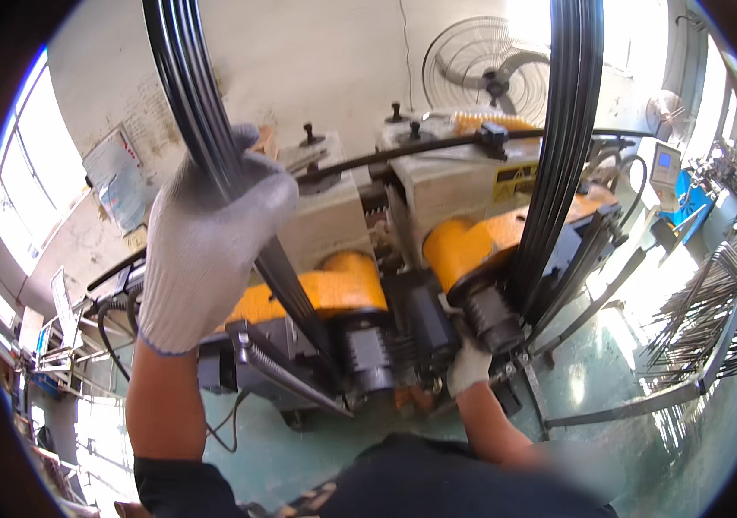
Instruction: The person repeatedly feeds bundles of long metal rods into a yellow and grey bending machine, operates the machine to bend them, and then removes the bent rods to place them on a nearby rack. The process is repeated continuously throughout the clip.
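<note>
My left hand (213, 224), in a pale knitted glove, is raised and wrapped round a bundle of long black rods or tubes (180, 78). The bundle slants from the top of the view down to the left half of a yellow and white machine (342, 281). Low at the machine's right half, my gloved right hand (470, 367) reaches in beside a dark ribbed cylinder (493, 319). Its fingers are mostly hidden there, so their grip does not show. A second bundle of black rods (563, 129) stands nearly upright above that right half.
A large fan (496, 82) stands by the back wall. A black bar (420, 148) crosses over the machine. At the right, many thin dark rods (701, 302) lie on a metal rack (653, 410). A control box (665, 164) with a small screen stands at the far right.
</note>
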A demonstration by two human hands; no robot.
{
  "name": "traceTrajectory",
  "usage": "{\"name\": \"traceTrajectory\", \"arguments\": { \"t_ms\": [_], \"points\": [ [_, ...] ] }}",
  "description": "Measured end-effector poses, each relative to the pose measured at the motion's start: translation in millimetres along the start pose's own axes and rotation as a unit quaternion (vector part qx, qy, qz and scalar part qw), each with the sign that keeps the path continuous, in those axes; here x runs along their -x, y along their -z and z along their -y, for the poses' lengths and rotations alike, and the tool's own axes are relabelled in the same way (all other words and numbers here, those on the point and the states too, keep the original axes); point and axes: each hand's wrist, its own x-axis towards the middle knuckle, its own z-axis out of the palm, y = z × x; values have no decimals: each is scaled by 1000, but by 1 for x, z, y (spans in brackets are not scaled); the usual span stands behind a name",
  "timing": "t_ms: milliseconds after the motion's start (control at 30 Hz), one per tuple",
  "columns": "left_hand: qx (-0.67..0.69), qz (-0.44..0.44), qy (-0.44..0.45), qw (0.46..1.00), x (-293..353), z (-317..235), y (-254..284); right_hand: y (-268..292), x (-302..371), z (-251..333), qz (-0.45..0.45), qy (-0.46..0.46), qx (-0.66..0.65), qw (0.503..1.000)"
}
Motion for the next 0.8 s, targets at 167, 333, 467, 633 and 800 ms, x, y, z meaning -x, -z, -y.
{"name": "traceTrajectory", "arguments": {
  "t_ms": [167, 333, 467, 633, 800],
  "points": [
    [-23, -20, -43, 999, -2, -17, 11, 11, 5, 4, -18, -34, 21, 999],
    [-35, -30, -31, 998, -16, -21, 17, 4, 11, 8, 1, -56, -8, 998],
    [-52, -37, -52, 997, -21, -19, 14, -13, 18, 29, -17, -84, -58, 995],
    [-37, -44, 15, 998, -17, -31, 17, -9, 8, 11, -49, -55, -46, 996],
    [-4, -52, 36, 998, -12, -32, 25, 6, 2, -6, -6, -41, -46, 998]
  ]
}}
